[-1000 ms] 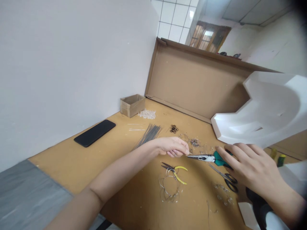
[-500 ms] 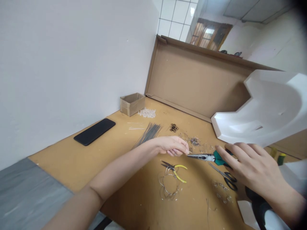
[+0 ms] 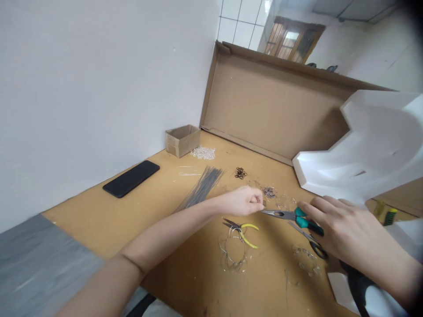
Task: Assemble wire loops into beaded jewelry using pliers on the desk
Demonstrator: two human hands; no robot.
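My right hand (image 3: 343, 229) is wrapped round the green and black handles of long-nose pliers (image 3: 284, 214). The tips of the pliers meet the fingers of my left hand (image 3: 249, 200). Those fingers are curled into a pinch, and what they hold is too small to make out. Below my left hand lie yellow-handled pliers (image 3: 247, 234) beside a ring of bent wire pieces (image 3: 228, 259). Grey scissors (image 3: 315, 246) lie partly hidden under my right hand. A bundle of straight grey wires (image 3: 203, 185) spreads behind my left forearm.
A small cardboard box (image 3: 183, 143) stands by the wall with clear beads (image 3: 204, 152) beside it. Black rings (image 3: 240, 173) and a small metal pile (image 3: 269, 191) lie mid-table. A black phone (image 3: 131, 178) is left; white foam (image 3: 373, 145) and a large cardboard tray (image 3: 274, 105) stand behind.
My left hand has turned slightly, its fingers curling tighter. The pliers have rotated in my right hand, showing more of the lower handle. The whole view has shifted a little.
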